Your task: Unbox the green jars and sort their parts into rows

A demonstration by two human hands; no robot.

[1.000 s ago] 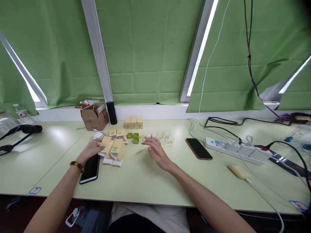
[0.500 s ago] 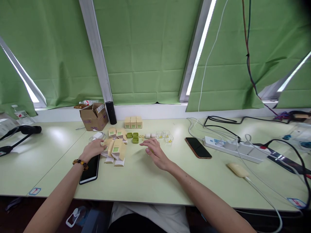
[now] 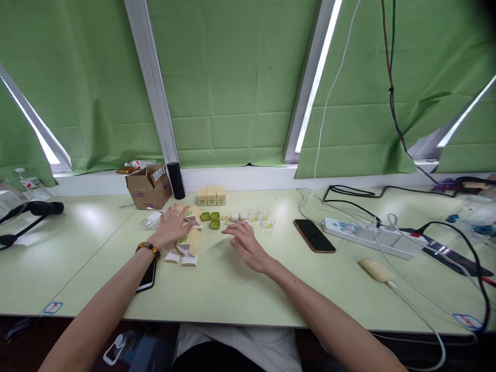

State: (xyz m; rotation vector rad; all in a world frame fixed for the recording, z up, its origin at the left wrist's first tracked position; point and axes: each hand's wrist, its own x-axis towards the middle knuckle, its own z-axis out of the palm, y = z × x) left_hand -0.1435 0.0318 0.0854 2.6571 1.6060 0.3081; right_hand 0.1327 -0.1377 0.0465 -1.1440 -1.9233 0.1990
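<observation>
While your right hand stays over the table, grip impossible to tell, your left hand is farther forward, fingers spread over the paper boxes, partly hiding them; the phone is more covered.

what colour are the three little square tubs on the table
The three square tubs are olive green, seen in the head view.

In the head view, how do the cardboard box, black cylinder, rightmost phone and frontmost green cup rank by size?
1. Cardboard box
2. Black cylinder and rightmost phone: too alike to rank, since the phone is nearer
3. Frontmost green cup
</observation>
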